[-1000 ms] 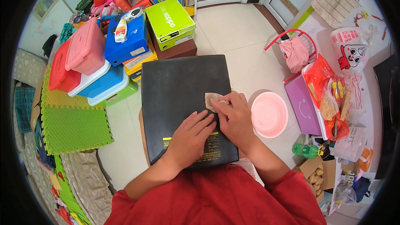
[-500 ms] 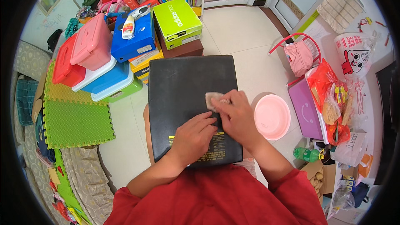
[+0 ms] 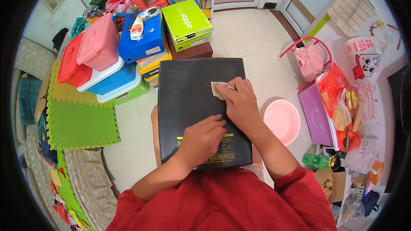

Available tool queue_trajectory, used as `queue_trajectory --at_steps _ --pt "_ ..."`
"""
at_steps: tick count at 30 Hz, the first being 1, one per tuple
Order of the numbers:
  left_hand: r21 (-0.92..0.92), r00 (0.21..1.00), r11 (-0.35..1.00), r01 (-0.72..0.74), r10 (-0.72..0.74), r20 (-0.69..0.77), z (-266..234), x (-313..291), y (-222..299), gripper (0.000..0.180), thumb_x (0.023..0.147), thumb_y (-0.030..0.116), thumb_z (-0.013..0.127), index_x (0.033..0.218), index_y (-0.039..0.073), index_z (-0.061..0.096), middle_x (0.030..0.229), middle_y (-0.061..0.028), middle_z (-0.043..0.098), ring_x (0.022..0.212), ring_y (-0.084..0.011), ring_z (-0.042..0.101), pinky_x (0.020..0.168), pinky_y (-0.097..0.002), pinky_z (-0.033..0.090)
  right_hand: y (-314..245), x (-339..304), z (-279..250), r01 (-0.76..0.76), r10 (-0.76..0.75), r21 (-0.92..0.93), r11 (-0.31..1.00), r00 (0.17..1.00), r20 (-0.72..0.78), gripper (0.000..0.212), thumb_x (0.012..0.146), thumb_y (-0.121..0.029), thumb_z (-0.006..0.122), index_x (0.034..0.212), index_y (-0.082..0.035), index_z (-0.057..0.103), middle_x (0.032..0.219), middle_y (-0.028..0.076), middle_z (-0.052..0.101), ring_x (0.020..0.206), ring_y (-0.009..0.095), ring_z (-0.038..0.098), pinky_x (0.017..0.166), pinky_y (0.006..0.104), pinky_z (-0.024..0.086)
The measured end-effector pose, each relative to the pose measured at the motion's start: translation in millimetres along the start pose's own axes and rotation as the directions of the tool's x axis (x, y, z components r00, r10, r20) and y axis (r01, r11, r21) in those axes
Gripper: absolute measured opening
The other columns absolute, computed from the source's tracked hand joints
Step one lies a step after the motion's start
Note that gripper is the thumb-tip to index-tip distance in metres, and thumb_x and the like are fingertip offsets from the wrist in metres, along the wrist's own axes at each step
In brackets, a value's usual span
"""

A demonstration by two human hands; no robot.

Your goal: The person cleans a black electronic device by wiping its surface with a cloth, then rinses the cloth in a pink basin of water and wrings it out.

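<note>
The beige cloth (image 3: 217, 88) lies on the upper face of the black box (image 3: 184, 94), in the far half and toward the right edge. The right hand (image 3: 242, 102) has its fingers closed on it; the left hand (image 3: 203, 139) lies palm down by the near edge, fingers extended and gripping nothing. The box seems to sit across the lap (a bare leg (image 3: 156, 137) shows past its left edge), so hard pressing near the right edge could tip it. A loose pinch could let the cloth bunch, or slip off that edge toward the pink basin (image 3: 281, 122) on the floor (image 3: 239, 34).
</note>
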State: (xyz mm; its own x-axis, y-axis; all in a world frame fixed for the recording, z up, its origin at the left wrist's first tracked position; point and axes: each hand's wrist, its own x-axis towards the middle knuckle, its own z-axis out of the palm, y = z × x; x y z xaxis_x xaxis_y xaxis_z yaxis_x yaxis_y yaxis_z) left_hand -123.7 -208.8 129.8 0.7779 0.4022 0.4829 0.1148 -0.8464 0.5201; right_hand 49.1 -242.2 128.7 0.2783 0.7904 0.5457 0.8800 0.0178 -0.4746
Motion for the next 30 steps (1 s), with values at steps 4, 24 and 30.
queue_trajectory --at_steps 4,24,30 --pt "-0.005 1.000 1.000 0.012 -0.012 -0.009 0.0 -0.6 0.0 0.011 0.075 0.003 0.074 0.085 0.005 0.070 0.097 -0.0070 0.073 0.104 -0.0266 0.070 0.084 -0.0356 0.059 -15.4 -20.5 -14.5 0.090 -0.084 -0.043 0.995 0.988 0.129 0.025 0.076 -0.003 0.065 0.099 -0.013 0.072 0.096 0.004 0.058 0.090 0.025 0.057 0.067 0.0385 0.047" --pt "0.070 0.999 0.997 -0.015 0.013 0.034 -1.0 -4.0 4.7 0.008 0.078 0.004 0.073 0.086 0.004 0.070 0.096 -0.0077 0.073 0.101 -0.0255 0.071 0.084 -0.0337 0.058 -22.1 -12.6 -13.1 0.152 -0.164 0.081 0.985 0.970 0.178 0.029 0.078 -0.001 0.067 0.104 -0.013 0.073 0.096 0.005 0.058 0.086 0.027 0.055 0.069 0.0373 0.050" --pt "0.046 0.999 0.998 -0.053 0.053 0.006 1.3 -1.3 3.5 0.007 0.079 0.004 0.073 0.085 0.004 0.070 0.096 -0.0082 0.073 0.099 -0.0254 0.071 0.084 -0.0342 0.059 -9.6 7.5 14.3 0.078 -0.078 0.013 0.997 0.996 0.031 0.025 0.081 -0.002 0.067 0.103 -0.012 0.073 0.094 0.005 0.058 0.085 0.027 0.055 0.070 0.0373 0.050"
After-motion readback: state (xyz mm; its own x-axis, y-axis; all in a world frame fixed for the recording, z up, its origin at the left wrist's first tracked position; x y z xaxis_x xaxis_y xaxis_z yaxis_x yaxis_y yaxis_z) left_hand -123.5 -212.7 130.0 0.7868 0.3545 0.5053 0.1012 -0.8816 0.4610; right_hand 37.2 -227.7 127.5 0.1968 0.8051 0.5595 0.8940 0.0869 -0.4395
